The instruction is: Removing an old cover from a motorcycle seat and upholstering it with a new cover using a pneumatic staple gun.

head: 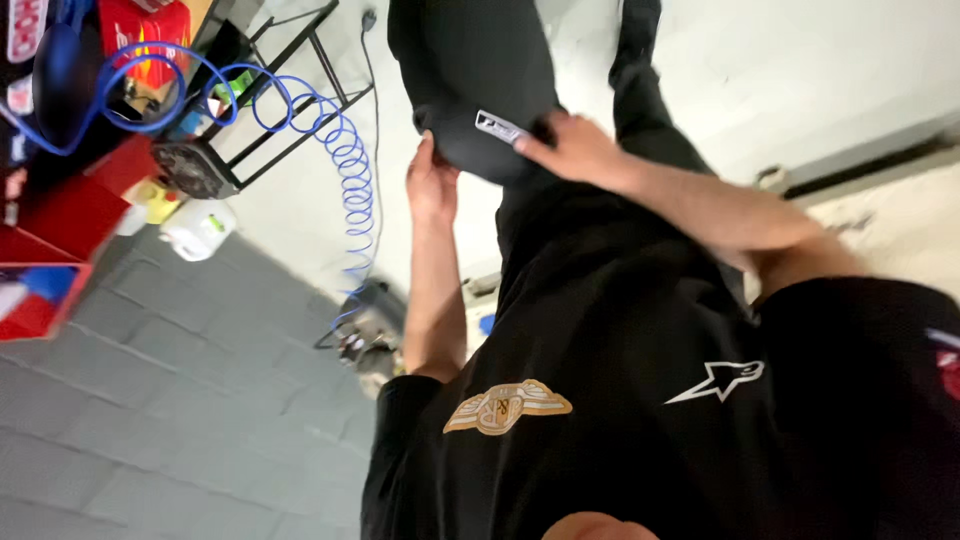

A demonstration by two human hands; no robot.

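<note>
Both hands grip a black cushioned seat (470,70) held before our torso: our left hand (432,185) clasps its lower edge, our right hand (570,148) clamps beside its white tag (498,127). Nearby, a blue coiled hose (345,150) dangles.

1. A blue coiled hose (345,150) hangs in loops down a pale wall
2. A black wire rack (285,90) beside it
3. A red cabinet (60,215) at the left edge
4. A white plastic jug (200,228) near grey paving (180,400)

Workshop: coiled blue air hose (345,150), red tool chest (60,215).
</note>
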